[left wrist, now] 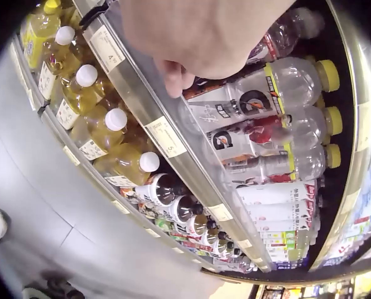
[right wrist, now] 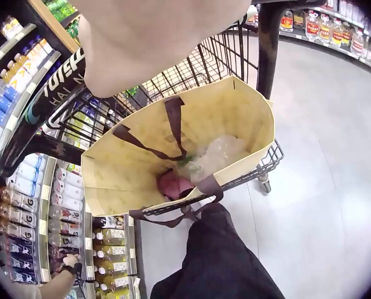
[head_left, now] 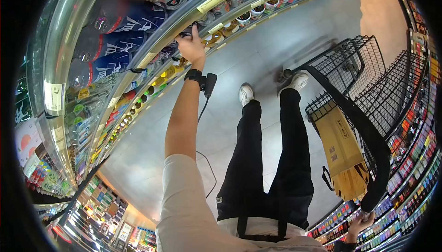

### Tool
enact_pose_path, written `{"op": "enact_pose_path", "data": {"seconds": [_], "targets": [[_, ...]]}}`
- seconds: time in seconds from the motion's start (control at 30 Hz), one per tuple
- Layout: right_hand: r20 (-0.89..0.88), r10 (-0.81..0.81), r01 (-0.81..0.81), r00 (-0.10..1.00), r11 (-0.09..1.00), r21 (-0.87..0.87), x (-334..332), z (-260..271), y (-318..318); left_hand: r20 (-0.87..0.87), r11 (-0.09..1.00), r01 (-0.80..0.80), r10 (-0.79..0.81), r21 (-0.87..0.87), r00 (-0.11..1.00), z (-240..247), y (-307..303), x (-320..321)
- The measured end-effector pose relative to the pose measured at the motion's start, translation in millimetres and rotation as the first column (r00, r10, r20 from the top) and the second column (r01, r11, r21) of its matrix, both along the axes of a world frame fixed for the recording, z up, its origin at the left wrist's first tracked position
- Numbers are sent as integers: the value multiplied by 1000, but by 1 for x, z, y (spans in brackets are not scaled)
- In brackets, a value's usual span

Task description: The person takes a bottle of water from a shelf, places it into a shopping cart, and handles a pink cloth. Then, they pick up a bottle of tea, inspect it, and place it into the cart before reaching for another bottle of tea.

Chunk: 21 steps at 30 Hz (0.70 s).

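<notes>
At the shelf edge, my left hand [head_left: 192, 49] grips the base end of a dark bottle [head_left: 186, 32] lying on its side; some fingers are hidden. In the left wrist view the hand [left wrist: 204, 34] covers part of that bottle [left wrist: 278, 38], beside sports drink bottles [left wrist: 254, 99] with yellow caps. My right hand [head_left: 361, 224] holds the black handle [head_left: 375, 153] of a shopping cart. Seen from the right wrist, that hand [right wrist: 160, 43] is above an open tan bag [right wrist: 248, 115] containing a pink item [right wrist: 173, 185] and a clear plastic bag [right wrist: 220, 156].
Drink shelves [head_left: 147, 61] curve along the left. The wire cart [head_left: 368, 58] stands at the right, with packed shelves [head_left: 414, 160] beyond it. Grey tiled floor [head_left: 230, 137] lies around the person's white shoes [head_left: 246, 94]. A cable [head_left: 209, 167] hangs from the left wrist camera.
</notes>
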State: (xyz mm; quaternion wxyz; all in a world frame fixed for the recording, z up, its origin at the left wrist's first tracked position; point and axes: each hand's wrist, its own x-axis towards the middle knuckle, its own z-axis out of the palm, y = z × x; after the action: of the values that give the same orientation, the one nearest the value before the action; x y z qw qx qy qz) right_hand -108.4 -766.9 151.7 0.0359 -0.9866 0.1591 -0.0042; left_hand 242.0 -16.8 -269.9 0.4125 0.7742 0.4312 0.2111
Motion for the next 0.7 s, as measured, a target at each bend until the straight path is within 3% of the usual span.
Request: {"op": "enact_pose_path", "data": {"seconds": [0.07, 0.1, 0.17, 0.27, 0.33, 0.47, 0.5, 0.57, 0.67, 0.7], "targets": [[12, 39, -40, 999, 999, 18, -4, 0, -11, -47, 994, -18, 24, 107, 999, -8, 7, 6], [-35, -52, 53, 998, 998, 27, 0, 1, -2, -62, 998, -49, 52, 48, 997, 3, 2, 9], [8, -2, 2, 1000, 999, -35, -9, -1, -12, -95, 991, -114, 107, -69, 990, 38, -11, 17], [27, -28, 29, 999, 999, -32, -16, -5, -19, -116, 990, -125, 118, -62, 986, 33, -15, 18], [20, -113, 113, 993, 994, -4, -10, -4, -5, -92, 996, -52, 45, -69, 995, 19, -10, 15], [-13, 78, -79, 997, 992, -98, -10, -1, -7, 82, 959, 87, -67, -270, 994, 4, 2, 11], [-4, 12, -12, 1000, 1000, -23, -16, -2, -10, 101, 952, 140, -116, -271, 988, -2, 8, 8], [-51, 17, -19, 999, 999, -35, -12, 1, -7, 143, 932, 244, -212, -268, 967, -11, 21, 4], [-6, -6, 6, 1000, 999, -45, -2, -2, 8, 182, 929, 219, -170, -299, 969, -8, 21, 2], [6, 24, -23, 1000, 998, -54, -5, -4, 2, 96, 952, 176, -157, -251, 983, -4, 21, 1]]}}
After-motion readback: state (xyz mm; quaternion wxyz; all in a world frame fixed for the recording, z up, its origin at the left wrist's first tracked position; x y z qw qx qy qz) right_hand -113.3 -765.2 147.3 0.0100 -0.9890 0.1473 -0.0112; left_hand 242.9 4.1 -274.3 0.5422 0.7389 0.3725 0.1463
